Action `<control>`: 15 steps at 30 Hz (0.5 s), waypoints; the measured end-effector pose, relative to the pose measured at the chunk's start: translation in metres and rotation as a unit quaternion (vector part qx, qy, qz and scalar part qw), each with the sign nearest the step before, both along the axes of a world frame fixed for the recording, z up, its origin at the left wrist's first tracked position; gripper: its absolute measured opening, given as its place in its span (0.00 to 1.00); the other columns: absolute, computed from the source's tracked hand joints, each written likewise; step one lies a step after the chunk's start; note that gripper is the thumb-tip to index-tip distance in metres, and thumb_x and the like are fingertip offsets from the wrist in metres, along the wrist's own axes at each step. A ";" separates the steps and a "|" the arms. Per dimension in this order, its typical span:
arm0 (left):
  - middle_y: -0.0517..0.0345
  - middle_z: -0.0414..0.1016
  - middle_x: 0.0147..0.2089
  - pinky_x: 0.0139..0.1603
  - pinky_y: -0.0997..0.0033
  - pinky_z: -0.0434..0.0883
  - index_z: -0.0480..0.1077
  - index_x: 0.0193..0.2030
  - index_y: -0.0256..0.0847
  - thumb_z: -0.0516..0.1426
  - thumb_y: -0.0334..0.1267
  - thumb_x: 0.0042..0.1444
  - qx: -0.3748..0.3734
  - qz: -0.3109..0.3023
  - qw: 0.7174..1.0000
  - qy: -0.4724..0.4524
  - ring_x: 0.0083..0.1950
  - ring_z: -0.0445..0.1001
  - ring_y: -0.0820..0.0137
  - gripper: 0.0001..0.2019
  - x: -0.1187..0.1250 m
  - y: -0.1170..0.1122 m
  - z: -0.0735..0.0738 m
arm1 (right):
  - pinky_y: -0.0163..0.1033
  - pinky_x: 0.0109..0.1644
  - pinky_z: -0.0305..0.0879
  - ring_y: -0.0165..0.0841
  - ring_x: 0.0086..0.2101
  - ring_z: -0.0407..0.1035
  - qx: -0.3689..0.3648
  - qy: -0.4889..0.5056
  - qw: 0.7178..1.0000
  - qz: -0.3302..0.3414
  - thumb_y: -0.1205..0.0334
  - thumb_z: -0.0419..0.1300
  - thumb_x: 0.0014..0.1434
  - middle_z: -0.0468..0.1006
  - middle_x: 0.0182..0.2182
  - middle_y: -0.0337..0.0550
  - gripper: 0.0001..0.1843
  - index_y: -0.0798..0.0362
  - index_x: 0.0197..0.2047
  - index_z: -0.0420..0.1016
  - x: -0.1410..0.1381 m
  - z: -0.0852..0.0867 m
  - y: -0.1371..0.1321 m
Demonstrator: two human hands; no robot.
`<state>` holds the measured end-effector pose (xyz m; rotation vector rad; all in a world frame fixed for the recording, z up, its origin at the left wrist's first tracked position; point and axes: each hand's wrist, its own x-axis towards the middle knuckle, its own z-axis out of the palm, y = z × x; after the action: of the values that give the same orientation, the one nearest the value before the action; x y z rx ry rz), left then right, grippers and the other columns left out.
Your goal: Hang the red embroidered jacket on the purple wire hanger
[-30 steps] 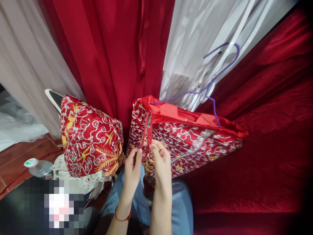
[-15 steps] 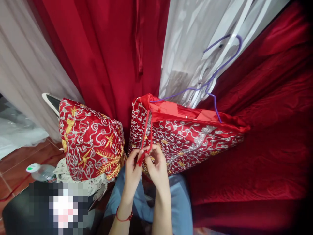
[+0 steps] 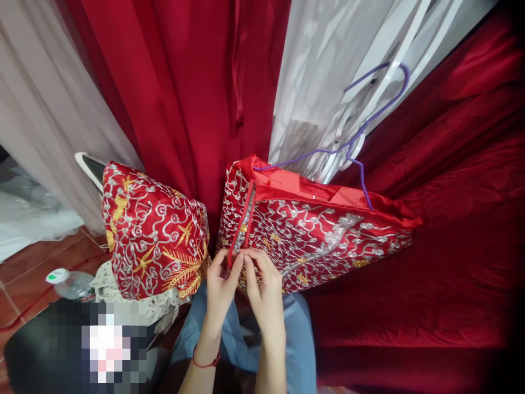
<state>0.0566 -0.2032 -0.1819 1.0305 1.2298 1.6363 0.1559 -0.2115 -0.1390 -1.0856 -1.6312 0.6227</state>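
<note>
Both my hands meet low in the middle, fingertips pinched on a thin red cord [image 3: 238,232] that comes down from the top edge of a garment. My left hand [image 3: 221,279] holds the cord's left strand. My right hand [image 3: 262,276] pinches close beside it, where the right strand runs down; the cord's ends are mostly hidden by my fingers. Behind them hangs the red satin garment [image 3: 324,235], covered in silver scroll and gold embroidery. A purple wire hanger [image 3: 363,128] sits in its folded-open red lining.
On the left stands another red embroidered piece [image 3: 158,235] with a white-rimmed dark object [image 3: 90,171] behind it. A plastic bottle [image 3: 71,284] is on the tiled floor [image 3: 39,262]. Red curtains [image 3: 184,82] and white drapes [image 3: 301,71] hang behind. A person's dark-haired head, partly pixelated, is lower left.
My fingers have drawn closer together on the cord, and the red ends that hung below them are now mostly hidden. The strands have shifted slightly left. The view has moved a little.
</note>
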 end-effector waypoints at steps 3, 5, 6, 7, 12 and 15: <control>0.59 0.75 0.36 0.41 0.77 0.71 0.72 0.39 0.42 0.60 0.49 0.60 0.008 0.021 1.000 -0.003 0.37 0.73 0.73 0.12 -0.002 -0.005 0.001 | 0.38 0.48 0.69 0.32 0.42 0.74 0.016 0.003 1.000 -0.019 0.66 0.51 0.70 0.79 0.41 0.44 0.11 0.50 0.47 0.75 0.002 0.000 -0.005; 0.58 0.75 0.38 0.43 0.77 0.71 0.73 0.40 0.42 0.57 0.51 0.63 0.020 0.042 0.999 0.006 0.40 0.73 0.72 0.14 -0.004 -0.007 0.001 | 0.38 0.45 0.70 0.32 0.38 0.74 0.017 0.029 0.997 -0.064 0.64 0.53 0.69 0.78 0.39 0.43 0.10 0.49 0.47 0.76 0.006 -0.001 -0.010; 0.57 0.75 0.39 0.43 0.77 0.70 0.73 0.41 0.42 0.56 0.51 0.64 0.020 0.051 0.998 0.012 0.40 0.73 0.72 0.14 -0.005 -0.008 0.002 | 0.38 0.41 0.70 0.31 0.35 0.73 0.015 0.058 0.993 -0.103 0.63 0.54 0.69 0.78 0.37 0.42 0.09 0.49 0.47 0.75 0.009 -0.001 -0.013; 0.57 0.75 0.40 0.42 0.77 0.70 0.73 0.41 0.42 0.56 0.51 0.64 0.018 0.059 0.998 0.019 0.40 0.73 0.72 0.14 -0.005 -0.008 0.002 | 0.37 0.38 0.69 0.30 0.32 0.71 0.014 0.100 0.984 -0.150 0.62 0.55 0.68 0.77 0.35 0.41 0.08 0.49 0.47 0.75 0.012 -0.001 -0.016; 0.59 0.71 0.36 0.36 0.78 0.68 0.71 0.41 0.41 0.61 0.48 0.61 0.008 0.060 0.998 0.006 0.36 0.70 0.73 0.12 -0.002 -0.004 0.004 | 0.32 0.28 0.62 0.26 0.26 0.65 0.049 0.319 0.900 -0.292 0.58 0.62 0.64 0.70 0.31 0.36 0.07 0.48 0.45 0.70 0.034 0.006 -0.023; 0.61 0.70 0.34 0.34 0.80 0.66 0.71 0.40 0.41 0.63 0.46 0.59 0.010 0.040 0.997 -0.063 0.35 0.69 0.75 0.12 0.001 0.000 0.001 | 0.31 0.27 0.59 0.25 0.26 0.62 0.038 0.390 0.877 -0.279 0.59 0.62 0.61 0.67 0.31 0.36 0.08 0.48 0.42 0.68 0.052 0.008 -0.024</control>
<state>0.0579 -0.2033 -0.1805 0.8862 1.1874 1.7510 0.2081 -0.2354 -0.1311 -0.9953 -0.5948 0.4998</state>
